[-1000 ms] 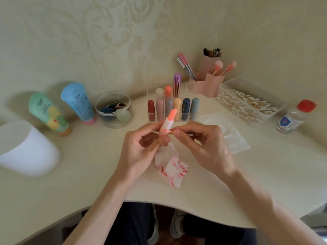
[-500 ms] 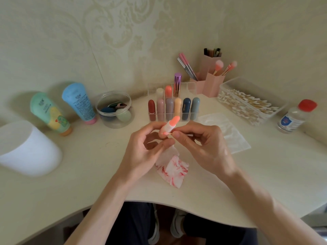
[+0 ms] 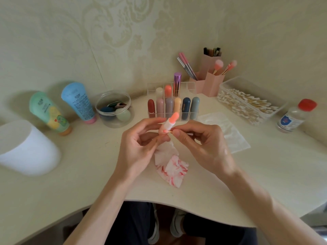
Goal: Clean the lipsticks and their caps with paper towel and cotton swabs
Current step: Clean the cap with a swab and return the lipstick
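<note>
My left hand (image 3: 139,147) holds an open lipstick (image 3: 170,122) with a white tube and an orange-pink tip that tilts up to the right. My right hand (image 3: 203,144) pinches a thin cotton swab (image 3: 170,132) and its end meets the lower part of the tube. A crumpled paper towel (image 3: 172,167) with red stains lies on the desk below both hands. Behind them a clear organizer (image 3: 177,112) carries several capped lipsticks. A clear box of cotton swabs (image 3: 247,101) stands at the right.
A flat clean wipe (image 3: 228,131) lies right of my hands. A red-capped bottle (image 3: 295,115) stands far right, pink brush holders (image 3: 208,82) at the back. At left are a clear jar of sponges (image 3: 114,108), two tubes (image 3: 77,101) and a white bin (image 3: 24,147).
The lipstick has tilted further to the right and sunk a little in my left hand, whose fingers have spread. My right hand keeps the swab against the tube.
</note>
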Demonstrator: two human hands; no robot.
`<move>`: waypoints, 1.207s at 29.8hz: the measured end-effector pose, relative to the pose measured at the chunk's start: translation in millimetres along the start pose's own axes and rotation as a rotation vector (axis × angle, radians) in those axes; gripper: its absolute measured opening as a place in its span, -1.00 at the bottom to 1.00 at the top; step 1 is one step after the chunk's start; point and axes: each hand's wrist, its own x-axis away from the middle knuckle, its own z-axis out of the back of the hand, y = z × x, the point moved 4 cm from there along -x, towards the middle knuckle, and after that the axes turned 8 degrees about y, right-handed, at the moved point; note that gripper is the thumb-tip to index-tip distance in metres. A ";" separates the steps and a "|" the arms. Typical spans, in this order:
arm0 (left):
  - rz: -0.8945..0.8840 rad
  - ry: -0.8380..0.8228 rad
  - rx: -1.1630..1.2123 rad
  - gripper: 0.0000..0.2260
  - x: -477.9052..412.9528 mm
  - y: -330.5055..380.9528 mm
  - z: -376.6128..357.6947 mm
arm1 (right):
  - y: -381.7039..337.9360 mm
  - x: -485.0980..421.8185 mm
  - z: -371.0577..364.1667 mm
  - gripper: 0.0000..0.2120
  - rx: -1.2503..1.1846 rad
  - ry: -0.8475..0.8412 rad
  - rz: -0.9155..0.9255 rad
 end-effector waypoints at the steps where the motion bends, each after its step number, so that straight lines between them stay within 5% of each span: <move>1: 0.008 -0.001 0.004 -0.69 0.5 0.0 -0.1 | -0.3 -0.1 0.0 -0.86 0.003 -0.002 0.008; 9: 0.029 -0.147 -0.052 -0.73 5.5 -1.9 -6.2 | 0.3 0.0 3.9 -0.88 0.008 0.025 0.005; 23: 0.004 0.034 -0.044 -0.75 0.2 0.1 0.6 | 1.5 0.4 0.1 -0.87 0.017 0.014 0.006; 36: 0.002 -0.041 -0.100 -0.74 5.1 -1.3 -7.1 | 1.3 -0.3 -0.5 -0.89 0.033 -0.004 0.030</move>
